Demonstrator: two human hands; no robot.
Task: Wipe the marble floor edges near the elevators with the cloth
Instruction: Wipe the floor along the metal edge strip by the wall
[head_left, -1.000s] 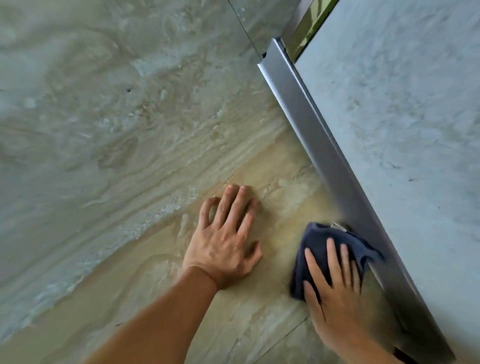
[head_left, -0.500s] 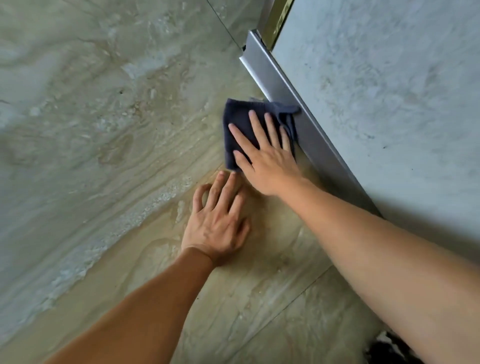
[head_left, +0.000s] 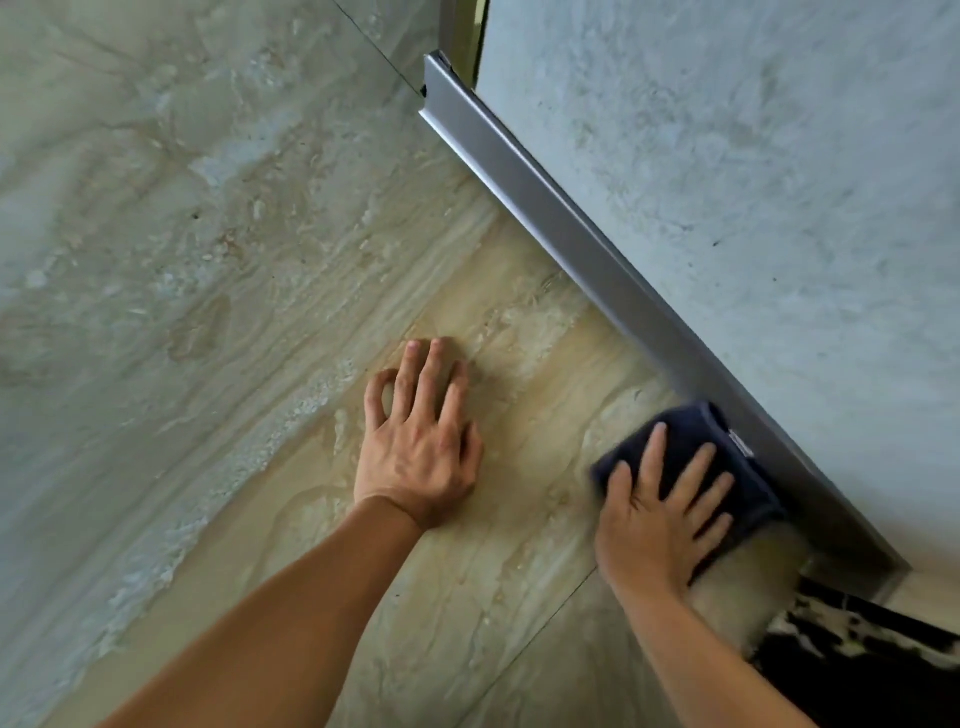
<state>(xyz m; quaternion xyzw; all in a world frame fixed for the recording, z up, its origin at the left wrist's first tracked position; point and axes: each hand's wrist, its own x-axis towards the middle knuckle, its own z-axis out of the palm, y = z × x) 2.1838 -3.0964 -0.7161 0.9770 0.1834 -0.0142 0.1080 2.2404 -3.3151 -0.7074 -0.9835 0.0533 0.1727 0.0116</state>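
Marble underfoot looks slick and polished, so the likeliest slip, I judge, is the cloth (head_left: 727, 457) skating out from under the palm or bunching against the metal trim, leaving a strip of the floor edge unwiped. Nearest the camera, the right hand (head_left: 660, 525) lies flat with fingers spread wide on top of the dark blue cloth, pressing it down rather than gripping it; the cloth sits directly beneath those fingers, its far side touching the base of the grey metal skirting (head_left: 587, 249). Its outline is blurred, which suggests motion. Just beyond and well to the side, the left hand (head_left: 421, 441) rests open and empty on the marble floor (head_left: 218, 312), apparently bracing body weight. If that support slides on the stone, balance could go. Farther off, the skirting ends beside a door frame (head_left: 457, 26)
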